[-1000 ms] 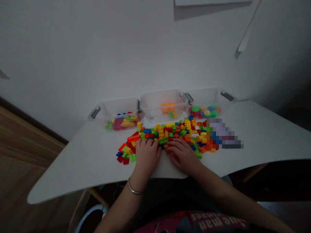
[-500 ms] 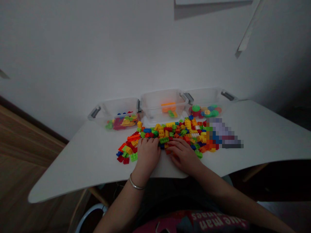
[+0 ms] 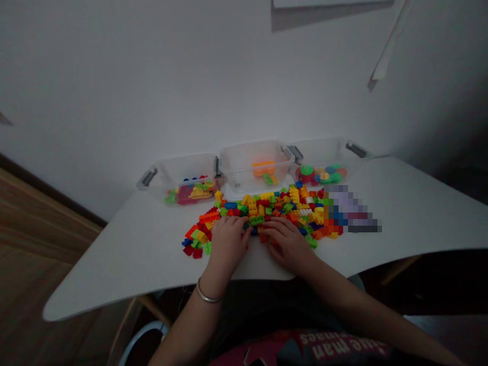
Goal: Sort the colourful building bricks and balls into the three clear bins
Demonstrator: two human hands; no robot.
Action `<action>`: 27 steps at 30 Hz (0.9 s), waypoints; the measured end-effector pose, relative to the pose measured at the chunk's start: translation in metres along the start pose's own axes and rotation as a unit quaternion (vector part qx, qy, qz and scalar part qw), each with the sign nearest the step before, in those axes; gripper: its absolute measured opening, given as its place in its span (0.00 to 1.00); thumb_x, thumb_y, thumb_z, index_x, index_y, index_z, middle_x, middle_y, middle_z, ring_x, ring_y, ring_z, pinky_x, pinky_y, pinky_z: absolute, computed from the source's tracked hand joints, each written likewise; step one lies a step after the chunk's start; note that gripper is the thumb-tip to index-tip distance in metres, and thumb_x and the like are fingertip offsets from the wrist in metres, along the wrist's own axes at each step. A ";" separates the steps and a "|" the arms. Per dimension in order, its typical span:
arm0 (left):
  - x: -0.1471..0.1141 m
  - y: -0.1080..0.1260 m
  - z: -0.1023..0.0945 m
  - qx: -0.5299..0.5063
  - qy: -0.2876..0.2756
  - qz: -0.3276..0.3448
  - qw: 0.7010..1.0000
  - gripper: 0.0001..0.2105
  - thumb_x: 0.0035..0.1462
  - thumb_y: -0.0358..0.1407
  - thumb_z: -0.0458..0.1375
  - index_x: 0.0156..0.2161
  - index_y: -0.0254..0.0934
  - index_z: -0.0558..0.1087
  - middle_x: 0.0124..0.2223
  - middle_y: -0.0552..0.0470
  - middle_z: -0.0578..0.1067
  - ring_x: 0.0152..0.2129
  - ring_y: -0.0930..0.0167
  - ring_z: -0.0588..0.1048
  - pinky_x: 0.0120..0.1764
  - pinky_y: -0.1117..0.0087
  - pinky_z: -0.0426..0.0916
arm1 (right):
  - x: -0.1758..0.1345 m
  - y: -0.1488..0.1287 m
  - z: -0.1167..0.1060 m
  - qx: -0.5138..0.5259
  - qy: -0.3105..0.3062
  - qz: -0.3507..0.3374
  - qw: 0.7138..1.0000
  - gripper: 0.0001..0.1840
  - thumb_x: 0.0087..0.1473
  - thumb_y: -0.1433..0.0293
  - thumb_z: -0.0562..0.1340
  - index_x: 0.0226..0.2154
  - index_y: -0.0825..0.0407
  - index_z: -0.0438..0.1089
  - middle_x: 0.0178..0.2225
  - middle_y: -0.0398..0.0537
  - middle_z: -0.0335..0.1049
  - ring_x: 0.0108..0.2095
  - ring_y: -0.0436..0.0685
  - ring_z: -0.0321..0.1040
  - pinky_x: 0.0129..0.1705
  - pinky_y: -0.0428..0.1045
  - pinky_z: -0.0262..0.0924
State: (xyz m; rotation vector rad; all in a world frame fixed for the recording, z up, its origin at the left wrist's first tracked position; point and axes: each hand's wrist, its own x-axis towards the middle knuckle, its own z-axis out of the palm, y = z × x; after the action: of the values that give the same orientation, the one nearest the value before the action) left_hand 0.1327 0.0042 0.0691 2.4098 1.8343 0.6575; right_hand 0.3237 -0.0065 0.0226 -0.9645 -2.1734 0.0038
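Observation:
A loose heap of bright plastic building bricks (image 3: 280,206) lies across the middle of the table. At its near edge, a green building brick (image 3: 256,220) with studs up sits between my two hands. My right hand (image 3: 285,241) has its fingertips closed on the right end of this brick. My left hand (image 3: 231,241), with a bangle on its wrist, is curled at the brick's left end, thumb and fingers drawn together. What its fingertips hold is hidden. Dark blue bricks show just below the green one.
Three clear plastic bins stand against the wall: the left bin (image 3: 163,170) with mixed pieces, the middle bin (image 3: 232,157) with orange and green bricks, the right bin (image 3: 324,150) with round pieces. A blurred-out patch (image 3: 351,211) covers something right of the heap. The white table (image 3: 129,254) has a curved front edge.
My left hand has shifted slightly left and turned, so its thumb shows more beside the green brick. My right hand and the brick have barely moved.

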 end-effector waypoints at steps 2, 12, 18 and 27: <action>-0.001 0.002 0.000 -0.098 -0.002 -0.001 0.995 0.12 0.57 0.34 0.59 0.47 0.37 0.77 0.43 0.44 0.80 0.43 0.61 0.75 0.49 0.58 0.69 | 0.000 0.000 0.000 -0.002 0.017 0.001 1.000 0.19 0.56 0.73 0.59 0.52 0.52 0.68 0.50 0.54 0.73 0.54 0.63 0.65 0.57 0.63 0.63; -0.005 0.025 0.009 -0.537 -0.132 -0.129 0.823 0.14 0.53 0.35 0.62 0.46 0.38 0.78 0.44 0.49 0.81 0.43 0.65 0.77 0.49 0.63 0.71 | -0.006 0.000 0.001 -0.010 0.069 0.041 0.997 0.19 0.60 0.69 0.57 0.54 0.51 0.66 0.45 0.56 0.74 0.45 0.63 0.71 0.47 0.60 0.67; -0.005 0.023 0.032 -0.712 -0.133 -0.207 0.658 0.18 0.46 0.38 0.69 0.44 0.36 0.79 0.49 0.46 0.79 0.46 0.65 0.75 0.53 0.62 0.69 | -0.006 0.001 0.002 -0.027 0.069 0.068 0.995 0.17 0.61 0.70 0.56 0.51 0.47 0.70 0.46 0.54 0.72 0.46 0.62 0.69 0.49 0.59 0.66; 0.002 0.023 0.028 -0.729 -0.161 -0.255 0.614 0.14 0.49 0.27 0.64 0.43 0.37 0.78 0.51 0.47 0.77 0.47 0.70 0.75 0.56 0.63 0.67 | -0.003 0.005 0.006 -0.024 0.077 0.108 0.991 0.15 0.58 0.71 0.58 0.47 0.49 0.71 0.44 0.54 0.73 0.46 0.63 0.68 0.49 0.60 0.65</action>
State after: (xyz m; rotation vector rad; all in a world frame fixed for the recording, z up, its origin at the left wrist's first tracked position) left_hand 0.1640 0.0053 0.0505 0.7603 0.8891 0.9507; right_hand 0.3246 -0.0034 0.0151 -1.1840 -1.9277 -0.0182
